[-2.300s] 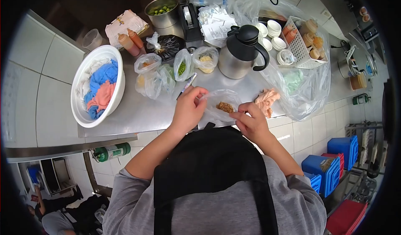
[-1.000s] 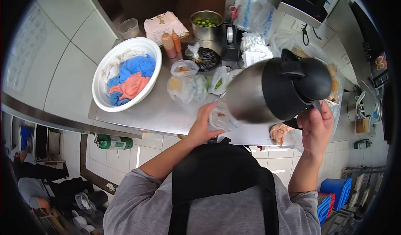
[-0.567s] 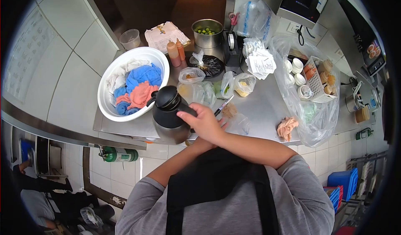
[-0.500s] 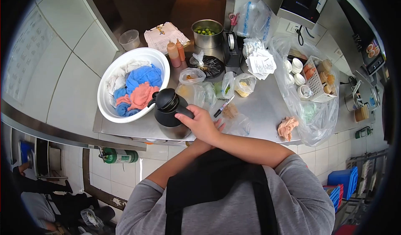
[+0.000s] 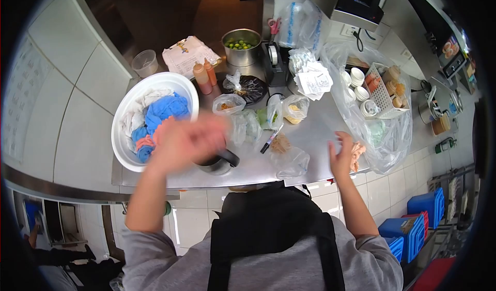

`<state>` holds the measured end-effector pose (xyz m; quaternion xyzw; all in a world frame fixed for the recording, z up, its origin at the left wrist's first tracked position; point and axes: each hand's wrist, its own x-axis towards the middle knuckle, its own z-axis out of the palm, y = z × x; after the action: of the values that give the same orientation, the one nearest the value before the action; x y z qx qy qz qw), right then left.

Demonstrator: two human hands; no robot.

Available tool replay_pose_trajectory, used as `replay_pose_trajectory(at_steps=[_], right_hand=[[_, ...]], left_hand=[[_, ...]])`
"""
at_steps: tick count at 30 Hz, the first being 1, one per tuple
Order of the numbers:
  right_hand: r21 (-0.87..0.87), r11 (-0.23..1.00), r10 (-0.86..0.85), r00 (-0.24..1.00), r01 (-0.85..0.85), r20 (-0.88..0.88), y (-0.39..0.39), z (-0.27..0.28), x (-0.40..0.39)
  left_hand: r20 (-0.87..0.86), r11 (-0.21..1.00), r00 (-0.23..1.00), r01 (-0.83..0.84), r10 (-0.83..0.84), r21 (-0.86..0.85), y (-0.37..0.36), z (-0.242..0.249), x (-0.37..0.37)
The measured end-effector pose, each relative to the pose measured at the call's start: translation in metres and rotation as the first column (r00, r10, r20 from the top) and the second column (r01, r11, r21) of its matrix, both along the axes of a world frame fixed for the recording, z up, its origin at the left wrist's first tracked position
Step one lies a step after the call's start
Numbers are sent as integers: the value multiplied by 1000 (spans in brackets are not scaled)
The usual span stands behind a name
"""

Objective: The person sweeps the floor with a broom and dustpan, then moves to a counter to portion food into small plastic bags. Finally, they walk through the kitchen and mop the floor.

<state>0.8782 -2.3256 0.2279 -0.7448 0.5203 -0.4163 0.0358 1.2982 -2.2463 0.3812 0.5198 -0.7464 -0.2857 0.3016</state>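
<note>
My left hand (image 5: pixel 194 138), smeared by motion, is over the black-handled metal jug (image 5: pixel 219 166) and the right side of the white basin. It hides the jug's top; whether it touches the jug is unclear. Blue, white and pink cloths (image 5: pixel 166 111) lie in the basin (image 5: pixel 120 143). My right hand (image 5: pixel 341 154) has its fingers apart at the counter's front edge, just left of a crumpled peach cloth (image 5: pixel 357 155), with nothing visible in it. Between my hands lie a marker (image 5: pixel 269 140) and a clear plastic bag (image 5: pixel 292 163).
Bagged foods, sauce bottles (image 5: pixel 202 79) and a pot of green fruits (image 5: pixel 242 56) stand behind on the metal counter (image 5: pixel 318 131). To the right are receipts (image 5: pixel 313 79), cups and a white basket (image 5: pixel 385 100) on plastic. Blue bins (image 5: pixel 405 231) are on the floor at lower right.
My right hand has let go of the jug's handle and moved right to beside the peach cloth. My left hand has moved left and up over the jug, uncrossing my arms. The view has shifted.
</note>
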Motion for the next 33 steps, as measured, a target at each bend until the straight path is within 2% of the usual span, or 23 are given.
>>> replay_pose_trajectory(at_steps=[1,2,3,4,5,7,9,10,11,13,15,17,18,20,22,24,25,26,28,29,31,32,33], right_hand=[[-101,978,-197,967,183,-160,-5,-16,-29],[-104,973,-221,963,207,-156,-3,-31,-49],[-111,954,-299,928,280,-223,2,-46,-67],[-122,925,-380,880,359,-286,6,-60,-77],[-130,904,-427,862,407,-273,7,-72,-84],[69,937,-322,925,341,-203,9,-91,-100],[125,976,-197,963,176,184,6,-109,-107],[74,959,-272,962,273,-15,21,-73,-96],[70,943,-325,946,325,-2,25,-76,-98],[322,904,-365,899,281,242,33,-85,-103],[488,825,-447,859,286,251,43,-62,-90],[331,910,-359,872,249,332,43,-51,-78],[392,905,-324,862,162,390,38,-48,-76],[262,938,-239,971,228,11,26,-28,-69],[218,918,-291,936,332,-198,18,8,-41],[108,993,-43,999,42,11,-2,38,-15],[89,985,130,971,-151,201,-12,56,1],[39,941,297,877,-335,378,-20,76,18],[-29,851,467,731,-524,498,-25,114,41],[-25,837,486,721,-547,495,-29,125,41],[120,697,523,615,-707,590,-44,140,37],[122,676,539,600,-727,590,-55,139,23],[227,633,442,586,-740,678,-66,144,4]], left_hand=[[-153,919,909,-366,387,149,-31,24,-2],[-76,925,953,-302,292,-229,-87,0,36],[85,866,901,-379,426,-325,-138,-31,67],[270,853,841,-350,468,-387,-174,-51,87],[284,878,854,-337,437,-339,-209,-77,109],[447,892,782,-303,434,-336,-257,-126,147],[404,939,850,-272,338,-212,-285,-155,168],[452,967,859,-255,240,-28,-293,-156,167],[363,968,897,-232,251,-96,-290,-163,163],[385,971,891,-210,239,-117,-277,-149,146],[371,957,886,-224,279,-185,-268,-142,142],[343,923,862,-312,374,-224,-258,-111,135],[353,926,863,-287,362,-247,-249,-83,121],[368,936,882,-188,294,-297,-224,-19,78],[368,947,912,-62,182,-316,-198,37,26],[301,969,952,17,60,-247,-173,73,-31],[233,982,973,48,-4,-182,-162,82,-58],[259,974,959,163,-117,-160,-153,89,-85],[237,944,928,317,-289,-89,-143,82,-131],[190,931,918,361,-347,-47,-141,71,-152],[-75,907,942,334,-326,255,-136,62,-192],[-80,920,955,297,-286,257,-139,62,-197],[-114,934,964,260,-238,247,-144,64,-201]])
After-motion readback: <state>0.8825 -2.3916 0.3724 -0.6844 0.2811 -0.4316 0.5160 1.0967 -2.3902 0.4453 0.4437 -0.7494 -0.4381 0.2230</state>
